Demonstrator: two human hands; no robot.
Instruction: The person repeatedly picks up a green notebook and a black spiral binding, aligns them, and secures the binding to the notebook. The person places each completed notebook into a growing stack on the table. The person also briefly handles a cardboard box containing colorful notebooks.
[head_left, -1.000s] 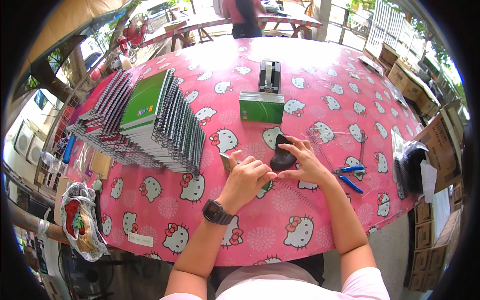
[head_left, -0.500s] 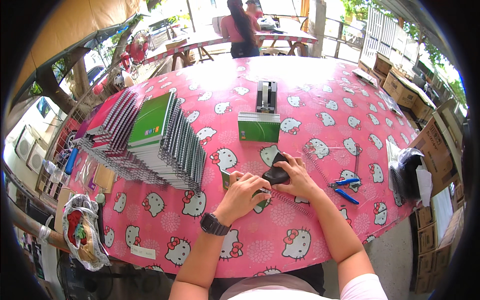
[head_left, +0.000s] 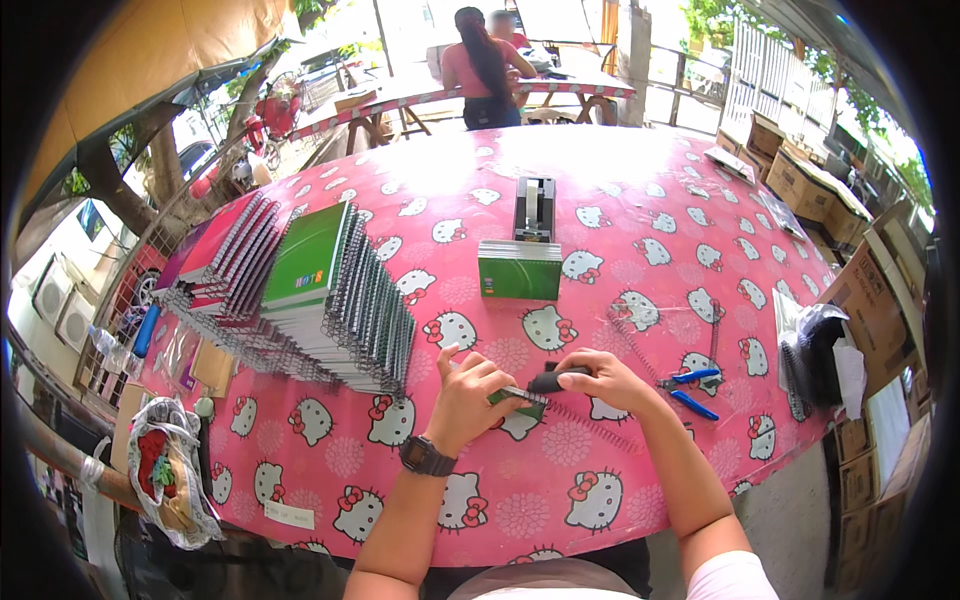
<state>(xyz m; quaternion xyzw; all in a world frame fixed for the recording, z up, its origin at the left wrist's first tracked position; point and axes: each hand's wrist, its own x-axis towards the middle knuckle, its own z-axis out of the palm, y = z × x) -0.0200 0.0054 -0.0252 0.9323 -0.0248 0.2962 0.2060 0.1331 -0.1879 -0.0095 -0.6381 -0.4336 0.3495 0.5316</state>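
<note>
Near the middle front of the table, my left hand (head_left: 468,395) is closed on a small green notebook (head_left: 537,409), which is mostly hidden by the fingers. A thin spiral coil (head_left: 595,428) trails from the notebook's edge toward the right, over the tablecloth. My right hand (head_left: 607,380) grips a dark, rounded black object (head_left: 550,382) whose kind I cannot make out; its tip is against or just above the notebook's bound edge. Blue-handled cutting pliers (head_left: 692,392) lie to the right of my right hand, beside another loose coil (head_left: 635,345).
Tall stacks of spiral notebooks, green-covered (head_left: 310,250) and red-covered (head_left: 222,240), stand at the left. Ahead are a small pile of green notebooks (head_left: 520,270) and a black tape dispenser (head_left: 535,210). Cardboard boxes (head_left: 870,300) line the right side. A person (head_left: 480,70) stands at a far table.
My right hand has turned and drawn slightly back, tilting the black object flatter. The notebook in my left hand has shifted, and my left fingers have lifted apart a little.
</note>
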